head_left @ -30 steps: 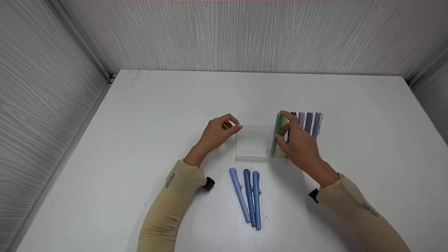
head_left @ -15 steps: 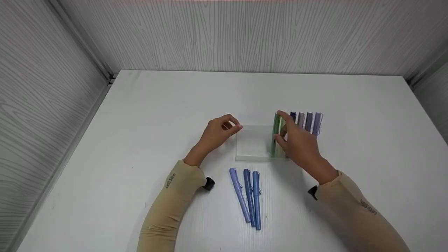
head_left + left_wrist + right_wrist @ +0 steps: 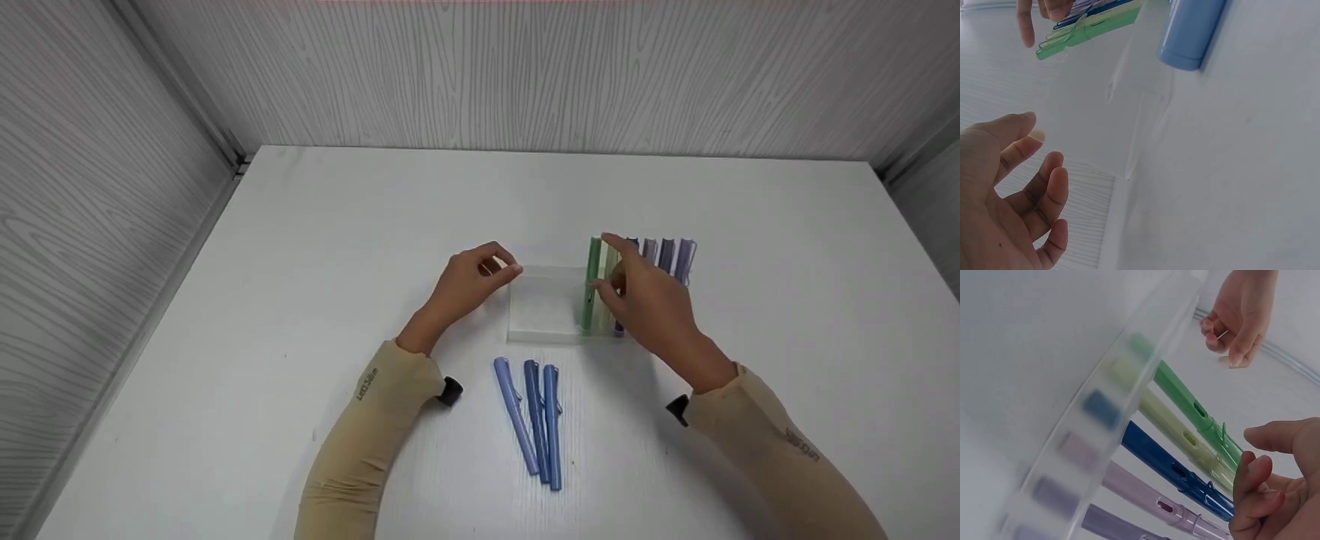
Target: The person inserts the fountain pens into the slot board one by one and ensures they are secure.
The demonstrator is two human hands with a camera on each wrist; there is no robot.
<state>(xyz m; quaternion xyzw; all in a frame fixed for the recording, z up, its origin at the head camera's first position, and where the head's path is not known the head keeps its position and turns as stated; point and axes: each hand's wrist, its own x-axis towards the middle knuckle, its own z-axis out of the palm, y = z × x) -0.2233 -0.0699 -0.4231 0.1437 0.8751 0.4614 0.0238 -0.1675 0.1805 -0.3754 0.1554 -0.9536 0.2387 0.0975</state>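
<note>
A translucent plastic tray point(image 3: 544, 335) lies mid-table, its right part filled by a row of capped pens in green, purple and blue tones. At its far left corner my left hand point(image 3: 476, 281) pinches the edge between thumb and forefinger; in the left wrist view the other fingers of this hand point(image 3: 1022, 191) curl loosely. My right hand point(image 3: 654, 304) hovers over the row, forefinger stretched to the top end of the green pen point(image 3: 592, 274), thumb close beside it. In the right wrist view, a gap separates the thumb from the green pen point(image 3: 1182, 391).
Three loose pens lie in front of the tray: a lavender pen point(image 3: 516, 416), a dark blue pen point(image 3: 536, 420) and a blue pen point(image 3: 553, 427). A pale wood-grain wall point(image 3: 480, 75) stands behind the white table point(image 3: 225, 337).
The green pen has shifted slightly within the tray under my right hand, whose forefinger and thumb have moved a little off it. My left hand stays at the tray corner.
</note>
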